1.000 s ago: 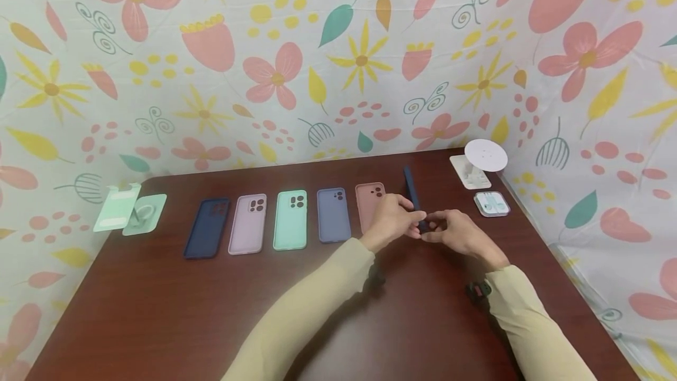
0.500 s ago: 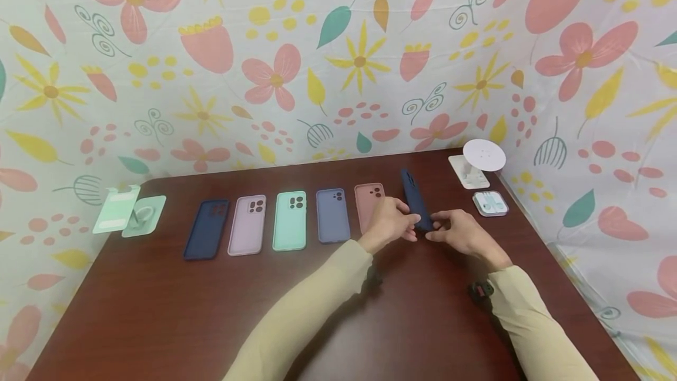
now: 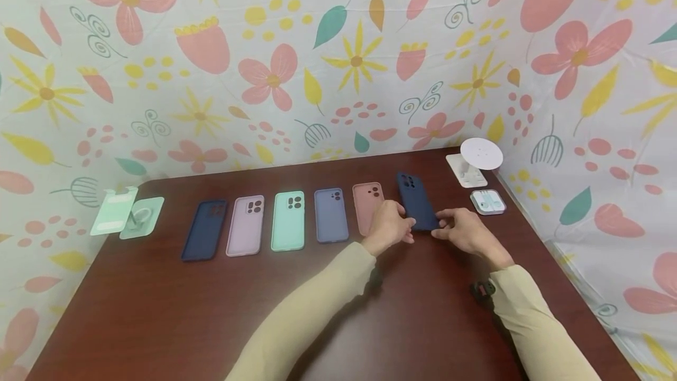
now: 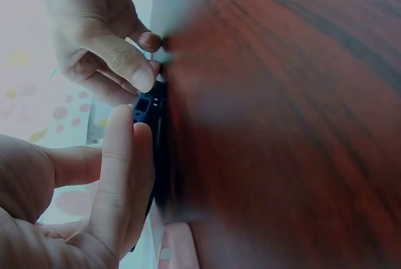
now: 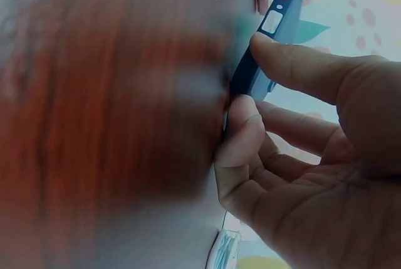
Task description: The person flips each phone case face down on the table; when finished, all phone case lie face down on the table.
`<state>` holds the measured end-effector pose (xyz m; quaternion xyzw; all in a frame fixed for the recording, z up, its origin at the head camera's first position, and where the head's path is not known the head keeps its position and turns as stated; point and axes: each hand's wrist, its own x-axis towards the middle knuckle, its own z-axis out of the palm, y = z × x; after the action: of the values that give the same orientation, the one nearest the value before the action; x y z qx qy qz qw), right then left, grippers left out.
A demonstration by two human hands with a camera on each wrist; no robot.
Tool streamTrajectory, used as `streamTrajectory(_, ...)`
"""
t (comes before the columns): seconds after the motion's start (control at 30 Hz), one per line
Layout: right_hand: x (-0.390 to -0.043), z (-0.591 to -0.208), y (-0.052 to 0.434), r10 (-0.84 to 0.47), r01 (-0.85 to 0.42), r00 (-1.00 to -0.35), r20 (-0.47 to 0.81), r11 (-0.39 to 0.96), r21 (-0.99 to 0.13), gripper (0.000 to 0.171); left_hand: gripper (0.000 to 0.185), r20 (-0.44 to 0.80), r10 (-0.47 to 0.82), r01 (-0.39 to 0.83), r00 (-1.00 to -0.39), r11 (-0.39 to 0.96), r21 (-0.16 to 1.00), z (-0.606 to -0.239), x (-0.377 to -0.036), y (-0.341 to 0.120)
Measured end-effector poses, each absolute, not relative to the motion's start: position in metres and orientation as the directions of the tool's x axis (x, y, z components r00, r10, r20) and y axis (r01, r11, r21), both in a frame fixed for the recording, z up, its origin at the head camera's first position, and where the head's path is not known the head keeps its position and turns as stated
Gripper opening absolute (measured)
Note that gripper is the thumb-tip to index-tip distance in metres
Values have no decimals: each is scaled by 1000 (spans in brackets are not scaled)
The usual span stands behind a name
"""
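While the left hand pinches the near left corner of a navy phone case, the right hand grips its near right corner. The case, camera end toward the floral backdrop, is between a pink phone case and a boxed pair of earphones on the brown counter.

Six phone cases run across one surface, from 10 o'clock to between 1 and 2 o'clock: one dark blue case, one lilac case, one mint case, one grey-blue case, one pink case and a second dark blue case. Two stands: one mint stand at 10 o'clock, one white stand at 2 o'clock. One clear earphone box lies between 2 and 3 o'clock. Two hands, one left hand, one right hand; two sleeves.
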<state>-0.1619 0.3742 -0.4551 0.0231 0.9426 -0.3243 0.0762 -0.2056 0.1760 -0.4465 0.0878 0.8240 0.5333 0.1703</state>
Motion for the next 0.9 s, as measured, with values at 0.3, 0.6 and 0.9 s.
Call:
streamTrajectory(0.3, -162, -457, 380, 15, 100, -989, -149, 806, -584, 53, 27, -208, 352, 27, -913, 559, 828, -485, -231, 194)
streamTrajectory(0.6, -162, -459, 383, 17, 88, -991, -130, 822, -563, 52, 35, -166, 371, 152, -914, 691, 707, -515, -251, 209)
streamTrajectory(0.9, -160, -459, 383, 25, 93, -991, -129, 829, -552, 51, 38, -179, 372, 150, -911, 702, 696, -503, -242, 206)
